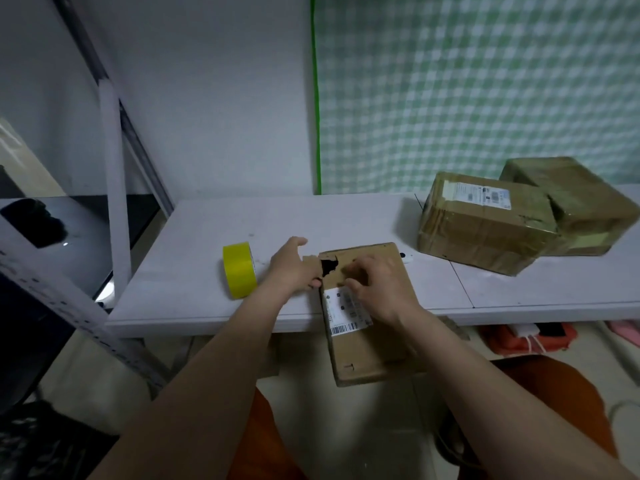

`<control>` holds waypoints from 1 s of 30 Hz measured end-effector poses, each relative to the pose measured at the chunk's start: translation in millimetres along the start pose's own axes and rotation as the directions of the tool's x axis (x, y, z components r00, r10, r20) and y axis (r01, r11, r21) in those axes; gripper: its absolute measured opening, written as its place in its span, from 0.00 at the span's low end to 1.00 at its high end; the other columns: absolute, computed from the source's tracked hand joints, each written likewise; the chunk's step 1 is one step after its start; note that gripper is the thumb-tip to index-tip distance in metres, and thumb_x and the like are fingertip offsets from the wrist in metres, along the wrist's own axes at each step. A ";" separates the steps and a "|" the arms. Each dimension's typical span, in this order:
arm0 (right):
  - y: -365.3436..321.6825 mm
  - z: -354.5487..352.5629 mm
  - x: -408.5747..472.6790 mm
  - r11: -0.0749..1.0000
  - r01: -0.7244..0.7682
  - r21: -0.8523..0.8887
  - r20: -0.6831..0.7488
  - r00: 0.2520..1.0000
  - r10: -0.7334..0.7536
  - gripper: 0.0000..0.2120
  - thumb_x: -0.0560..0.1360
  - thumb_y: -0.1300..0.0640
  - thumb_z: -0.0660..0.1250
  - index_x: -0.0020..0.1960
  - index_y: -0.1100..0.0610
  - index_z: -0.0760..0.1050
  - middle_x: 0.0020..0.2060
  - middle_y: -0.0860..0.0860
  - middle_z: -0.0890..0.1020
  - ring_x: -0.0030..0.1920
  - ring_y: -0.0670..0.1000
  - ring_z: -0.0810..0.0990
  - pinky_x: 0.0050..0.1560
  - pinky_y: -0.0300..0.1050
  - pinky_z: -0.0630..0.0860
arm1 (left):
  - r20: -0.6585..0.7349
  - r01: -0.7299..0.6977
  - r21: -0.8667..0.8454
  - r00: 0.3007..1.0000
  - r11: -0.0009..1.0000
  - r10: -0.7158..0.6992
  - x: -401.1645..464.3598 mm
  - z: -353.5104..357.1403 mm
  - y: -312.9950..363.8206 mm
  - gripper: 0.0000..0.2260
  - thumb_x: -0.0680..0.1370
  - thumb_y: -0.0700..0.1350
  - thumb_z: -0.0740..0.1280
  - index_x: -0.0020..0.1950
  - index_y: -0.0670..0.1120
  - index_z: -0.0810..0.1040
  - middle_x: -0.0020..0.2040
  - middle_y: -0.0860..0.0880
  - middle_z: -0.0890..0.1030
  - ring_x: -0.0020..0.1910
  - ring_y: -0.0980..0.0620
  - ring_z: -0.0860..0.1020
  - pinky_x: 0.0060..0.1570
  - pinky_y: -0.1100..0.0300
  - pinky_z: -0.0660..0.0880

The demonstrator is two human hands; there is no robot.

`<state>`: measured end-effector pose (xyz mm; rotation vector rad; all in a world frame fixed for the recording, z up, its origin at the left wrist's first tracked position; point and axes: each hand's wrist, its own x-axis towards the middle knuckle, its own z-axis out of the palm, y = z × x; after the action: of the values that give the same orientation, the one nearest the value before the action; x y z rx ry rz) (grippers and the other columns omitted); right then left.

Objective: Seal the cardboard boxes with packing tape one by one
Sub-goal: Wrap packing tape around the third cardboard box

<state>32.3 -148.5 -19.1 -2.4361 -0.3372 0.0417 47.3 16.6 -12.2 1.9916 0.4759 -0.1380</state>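
A flat cardboard box (367, 355) with a white shipping label lies over the table's front edge, its near end hanging off. Its top has a torn dark hole at the far left corner. My left hand (294, 265) holds the box's left far corner, thumb under the edge near a torn flap. My right hand (377, 282) rests on top of the box with fingers curled, pinching the torn cardboard beside the hole. A yellow roll of tape (239, 270) stands on edge on the table just left of my left hand.
Two taped cardboard boxes (485, 223) (575, 202) sit at the table's (194, 306) back right, one leaning on the other. A small white object (407, 258) lies behind the flat box. A metal rack (114, 188) stands at the left. Bags lie on the floor at right.
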 end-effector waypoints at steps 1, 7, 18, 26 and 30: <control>0.8 0.9 1.6 1.000 -0.008 -0.012 -0.004 1.000 0.008 0.11 0.77 0.55 0.65 0.59 0.53 0.77 0.57 0.50 0.74 0.61 0.50 0.68 0.62 0.41 0.64 | -0.006 0.040 -0.095 0.999 0.995 -0.041 2.1 1.5 -3.0 0.21 0.76 0.34 0.67 0.66 0.46 0.69 0.49 0.39 0.80 0.32 0.51 0.81 0.35 0.60 0.80; 2.0 8.9 14.1 0.998 -0.040 -0.042 -0.010 0.999 0.039 0.12 0.77 0.55 0.64 0.60 0.54 0.76 0.59 0.52 0.73 0.63 0.51 0.65 0.61 0.40 0.61 | 0.041 0.195 -0.474 0.979 0.859 -0.200 9.3 8.0 -12.7 0.05 0.74 0.28 0.67 0.47 0.36 0.78 0.44 0.39 0.80 0.37 0.49 0.79 0.48 0.51 0.80; -10.5 29.5 2.7 0.940 0.162 -0.299 0.151 0.981 -0.121 0.33 0.69 0.44 0.71 0.69 0.53 0.64 0.69 0.51 0.63 0.67 0.54 0.60 0.67 0.46 0.59 | -0.011 0.104 -0.355 0.993 0.929 -0.115 17.3 15.5 -10.4 0.08 0.78 0.39 0.66 0.40 0.44 0.73 0.42 0.44 0.80 0.36 0.51 0.80 0.31 0.59 0.78; -13.3 19.1 16.2 0.783 0.255 -0.568 -0.033 0.943 -0.331 0.20 0.75 0.56 0.61 0.66 0.55 0.68 0.71 0.54 0.62 0.70 0.57 0.58 0.70 0.48 0.53 | 0.229 0.303 -0.917 0.933 0.261 -0.279 -21.5 25.2 -9.9 0.08 0.79 0.30 0.58 0.42 0.34 0.73 0.40 0.39 0.79 0.48 0.43 0.78 0.57 0.51 0.75; -9.1 21.1 11.8 0.892 0.149 -0.427 -0.143 0.963 -0.229 0.19 0.73 0.62 0.62 0.64 0.59 0.72 0.68 0.60 0.67 0.66 0.61 0.63 0.65 0.50 0.61 | 0.357 0.422 -0.882 0.890 0.211 -0.284 -45.5 44.0 -9.3 0.07 0.78 0.34 0.65 0.41 0.38 0.78 0.30 0.45 0.81 0.39 0.50 0.78 0.44 0.59 0.76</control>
<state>39.2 -125.6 -29.0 -2.7817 -0.5425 -0.3845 6.9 -30.9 -26.4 0.6079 0.7193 -0.1977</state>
